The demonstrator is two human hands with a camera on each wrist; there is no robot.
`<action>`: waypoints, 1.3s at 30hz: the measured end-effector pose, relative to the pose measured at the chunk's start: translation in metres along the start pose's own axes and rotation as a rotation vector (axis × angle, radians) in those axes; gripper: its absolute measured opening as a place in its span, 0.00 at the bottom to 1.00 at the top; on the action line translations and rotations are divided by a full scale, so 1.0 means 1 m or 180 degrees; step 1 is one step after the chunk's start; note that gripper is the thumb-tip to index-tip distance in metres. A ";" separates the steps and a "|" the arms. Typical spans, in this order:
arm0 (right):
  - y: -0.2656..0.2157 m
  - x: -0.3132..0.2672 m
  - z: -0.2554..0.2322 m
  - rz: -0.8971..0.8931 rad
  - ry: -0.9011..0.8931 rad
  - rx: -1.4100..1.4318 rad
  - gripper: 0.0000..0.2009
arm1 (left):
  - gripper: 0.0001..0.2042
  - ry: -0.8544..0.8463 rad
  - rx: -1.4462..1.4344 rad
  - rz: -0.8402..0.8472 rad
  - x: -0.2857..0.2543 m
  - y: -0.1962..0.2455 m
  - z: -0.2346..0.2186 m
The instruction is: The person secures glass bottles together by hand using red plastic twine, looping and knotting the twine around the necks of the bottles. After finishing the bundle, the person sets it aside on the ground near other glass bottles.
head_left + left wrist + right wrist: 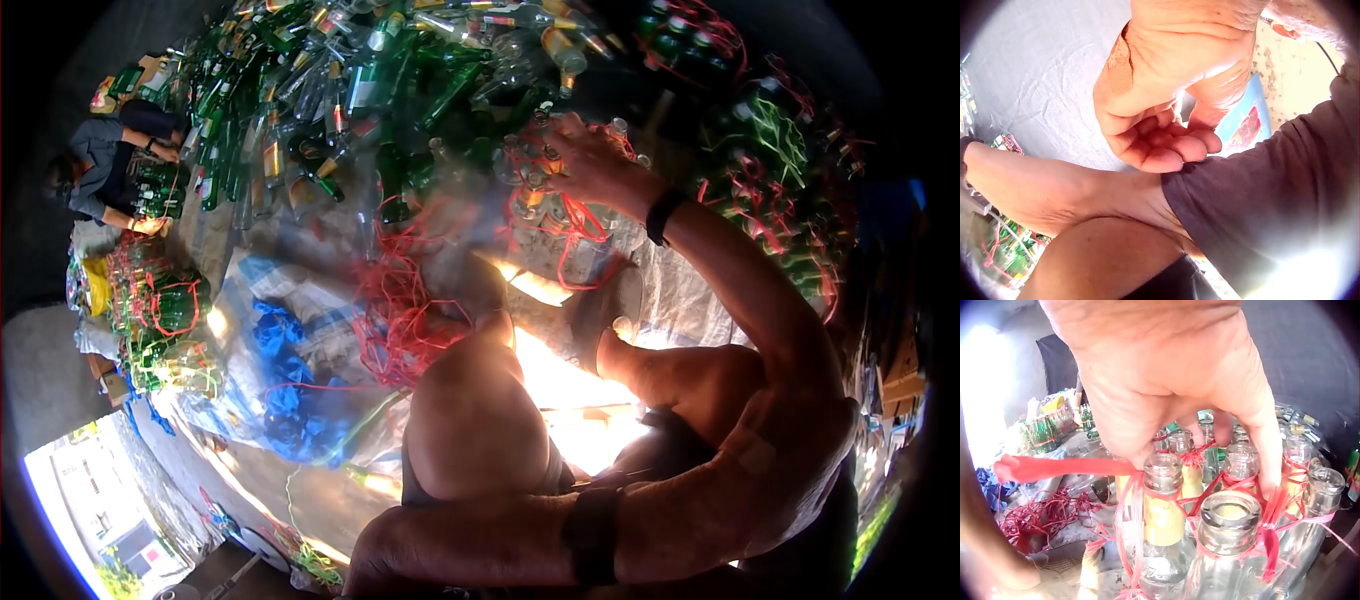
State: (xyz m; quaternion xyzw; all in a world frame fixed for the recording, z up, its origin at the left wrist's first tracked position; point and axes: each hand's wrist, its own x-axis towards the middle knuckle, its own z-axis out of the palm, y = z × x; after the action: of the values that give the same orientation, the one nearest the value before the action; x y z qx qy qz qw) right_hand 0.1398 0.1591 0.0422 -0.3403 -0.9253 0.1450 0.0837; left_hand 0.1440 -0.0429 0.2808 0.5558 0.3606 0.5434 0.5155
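Note:
A bundle of clear glass bottles [1222, 537] stands in front of me, its necks laced together with red plastic string [1066, 467]. My right hand [1204, 440] is on top of the bundle [550, 200]. It pinches a strand of the red string beside a bottle neck, and its other fingers reach down between the necks. In the head view the right hand [585, 150] is stretched far forward. My left hand [1160, 137] hangs by my thigh with loosely curled fingers and holds nothing. Its forearm [480, 540] lies across my lap.
A heap of green and clear bottles [350, 90] fills the back. Tied bundles of green bottles stand at the left [165, 310] and right [770, 160]. Loose red string [400, 310] and blue sacking [280, 370] lie on the ground. Another person [110, 170] crouches far left.

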 end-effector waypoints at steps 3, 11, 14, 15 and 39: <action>-0.007 0.004 -0.022 0.0129 -0.0403 0.0248 0.38 | 0.04 -0.0028 0.0043 -0.0003 0.000 0.000 0.000; 0.015 0.017 0.013 -0.0247 -0.0119 0.0127 0.35 | 0.05 -0.0140 0.0202 0.0006 0.000 0.000 0.003; 0.017 0.018 0.029 -0.0427 0.0160 0.0038 0.35 | 0.05 -0.0202 0.0305 0.0016 -0.001 0.001 0.004; 0.012 0.018 0.027 -0.0449 0.0165 0.0072 0.35 | 0.05 -0.0218 0.0344 0.0016 0.000 0.001 0.004; -0.010 0.008 -0.012 -0.0121 -0.0721 -0.0920 0.20 | 0.08 -0.0931 0.1775 0.0073 0.021 -0.003 -0.002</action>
State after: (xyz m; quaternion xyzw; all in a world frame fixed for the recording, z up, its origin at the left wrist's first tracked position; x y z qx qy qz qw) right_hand 0.1309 0.1597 0.0573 -0.3128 -0.9463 0.0463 -0.0680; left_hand 0.1456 -0.0223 0.2827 0.7521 0.4115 0.3436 0.3834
